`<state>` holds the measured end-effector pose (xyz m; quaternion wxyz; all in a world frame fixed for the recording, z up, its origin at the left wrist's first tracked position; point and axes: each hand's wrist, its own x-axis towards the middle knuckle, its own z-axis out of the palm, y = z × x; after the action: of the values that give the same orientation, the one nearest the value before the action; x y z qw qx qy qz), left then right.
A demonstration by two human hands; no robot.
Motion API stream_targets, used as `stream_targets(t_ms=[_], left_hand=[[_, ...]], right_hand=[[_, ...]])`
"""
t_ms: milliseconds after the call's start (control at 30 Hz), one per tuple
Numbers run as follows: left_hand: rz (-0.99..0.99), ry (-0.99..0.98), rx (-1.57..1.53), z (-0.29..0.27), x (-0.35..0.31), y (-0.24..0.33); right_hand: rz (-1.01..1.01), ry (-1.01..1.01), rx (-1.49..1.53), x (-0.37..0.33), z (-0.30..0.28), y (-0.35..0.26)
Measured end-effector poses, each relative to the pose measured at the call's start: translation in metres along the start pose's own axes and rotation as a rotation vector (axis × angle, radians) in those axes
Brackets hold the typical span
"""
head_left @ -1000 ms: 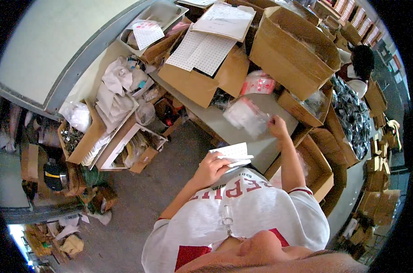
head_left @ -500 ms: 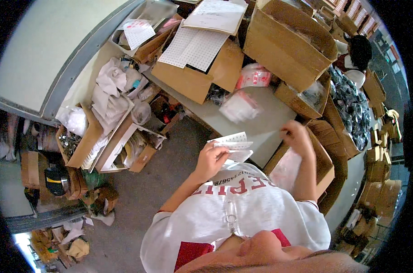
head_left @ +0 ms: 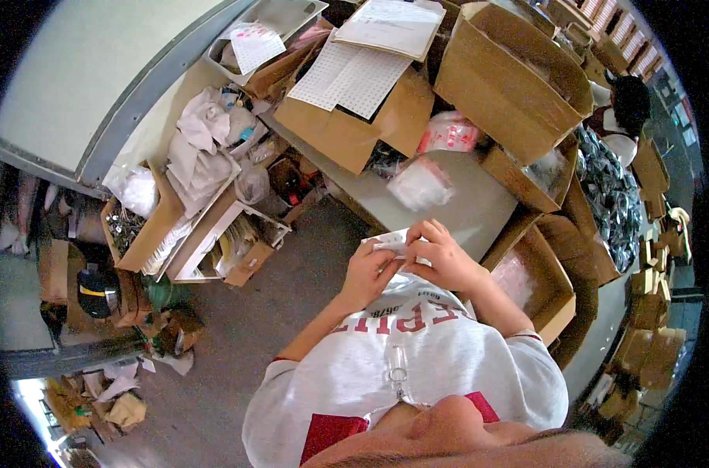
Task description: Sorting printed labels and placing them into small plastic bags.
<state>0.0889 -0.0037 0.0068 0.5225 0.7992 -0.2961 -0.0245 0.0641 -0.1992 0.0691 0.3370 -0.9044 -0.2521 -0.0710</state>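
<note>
In front of my chest, my left hand [head_left: 367, 267] grips a small stack of white printed label sheets [head_left: 391, 239]. My right hand [head_left: 441, 259] is bent over their right side, its fingertips pinched on the sheets close to the left fingers. Both hands cover most of the paper. Just beyond them, a pile of clear plastic bags [head_left: 421, 185] lies on the grey table [head_left: 479, 183]. A red-and-white bag pack [head_left: 449, 132] sits behind that pile.
A carton [head_left: 553, 292] holding clear bags stands right of my right arm. Larger cartons [head_left: 510, 70] and a box of black bags [head_left: 608, 203] lie farther right. Printed sheets [head_left: 346, 74] rest on a flattened box at the back. Waste-filled boxes [head_left: 147, 234] stand left; a person [head_left: 629, 105] is far right.
My right hand has come in from the right to the label sheets and now pinches them beside my left hand. The sheets, fanned before, are now mostly covered. The view has shifted slightly.
</note>
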Motion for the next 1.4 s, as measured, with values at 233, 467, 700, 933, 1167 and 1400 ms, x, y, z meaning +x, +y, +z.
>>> stream_targets(t_ms=[233, 467, 700, 933, 1167, 1400], left_hand=[[0.227, -0.017, 0.105, 0.006, 0.0, -0.003], [0.178, -0.076, 0.13, 0.01, -0.001, -0.003], [0.204, -0.144, 0.061, 0.006, 0.003, 0.0], [0.297, -0.119, 0.118, 0.005, 0.004, 0.001], [0.287, -0.168, 0.146, 0.008, 0.004, -0.003], [0.352, -0.14, 0.15, 0.005, 0.002, 0.005]], right_hand=[[0.061, -0.009, 0.351, 0.021, 0.002, -0.001], [-0.055, -0.078, 0.149, 0.028, 0.003, -0.003], [-0.121, -0.079, 0.073, 0.023, 0.006, 0.001], [-0.051, -0.026, 0.183, 0.024, 0.001, -0.002], [-0.096, -0.014, 0.16, 0.023, 0.004, 0.001], [0.197, -0.093, 0.504, 0.02, -0.003, 0.016]])
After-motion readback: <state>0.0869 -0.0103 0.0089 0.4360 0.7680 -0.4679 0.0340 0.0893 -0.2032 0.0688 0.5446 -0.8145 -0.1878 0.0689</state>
